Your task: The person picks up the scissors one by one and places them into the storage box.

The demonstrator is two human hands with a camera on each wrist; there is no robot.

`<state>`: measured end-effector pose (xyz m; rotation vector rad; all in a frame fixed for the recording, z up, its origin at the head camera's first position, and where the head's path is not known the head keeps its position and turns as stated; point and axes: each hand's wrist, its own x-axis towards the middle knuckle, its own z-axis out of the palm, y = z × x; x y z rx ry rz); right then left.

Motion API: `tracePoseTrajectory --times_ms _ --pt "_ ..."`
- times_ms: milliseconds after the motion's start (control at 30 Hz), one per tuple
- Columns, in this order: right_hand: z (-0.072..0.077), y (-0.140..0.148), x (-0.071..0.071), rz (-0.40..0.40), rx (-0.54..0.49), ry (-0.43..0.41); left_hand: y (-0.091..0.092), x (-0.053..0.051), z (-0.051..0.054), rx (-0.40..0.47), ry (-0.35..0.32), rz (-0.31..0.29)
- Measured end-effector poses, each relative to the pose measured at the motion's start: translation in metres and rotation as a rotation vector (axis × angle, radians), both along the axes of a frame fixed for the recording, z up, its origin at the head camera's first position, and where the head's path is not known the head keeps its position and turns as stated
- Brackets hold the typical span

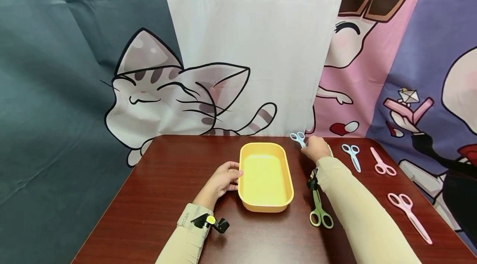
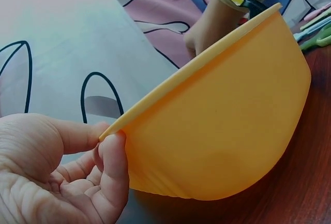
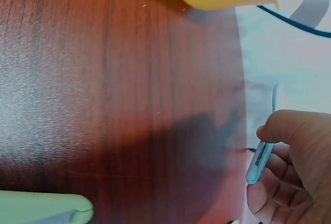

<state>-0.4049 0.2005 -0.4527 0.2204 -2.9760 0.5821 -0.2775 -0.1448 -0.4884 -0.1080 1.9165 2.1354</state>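
From the head, the left hand (image 1: 223, 179) pinches the left side of a yellow box (image 1: 265, 179) on the brown table (image 1: 179, 181). To the right and far, the right hand (image 1: 316, 148) holds blue scissors (image 1: 302, 142). Green scissors (image 1: 317, 204) lie nearer. From the left wrist, thumb and fingers squeeze the box's edge. From the right wrist, thumb and fingers pinch the blue scissors.
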Motion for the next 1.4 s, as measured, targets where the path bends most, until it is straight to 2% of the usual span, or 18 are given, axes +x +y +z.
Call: tracePoseTrajectory --times_ms 267,467,600,1033,1400 --pt "0.016 -0.016 0.0 0.087 0.012 0.05 0.0 0.001 -0.001 0.009 0.002 -0.007" --pt "0.027 -0.036 0.004 0.146 -0.045 -0.006 0.0 0.001 -0.001 0.01 0.002 0.001" --pt "0.031 -0.048 0.007 0.193 -0.055 -0.001 0.0 0.001 -0.001 0.012 0.005 -0.003" --pt "0.033 -0.076 0.016 0.375 0.01 0.041 0.0 0.001 -0.002 0.017 0.014 -0.002" --pt "0.031 -0.09 0.023 0.491 0.092 0.069 0.001 0.003 0.0 0.009 0.012 -0.001"
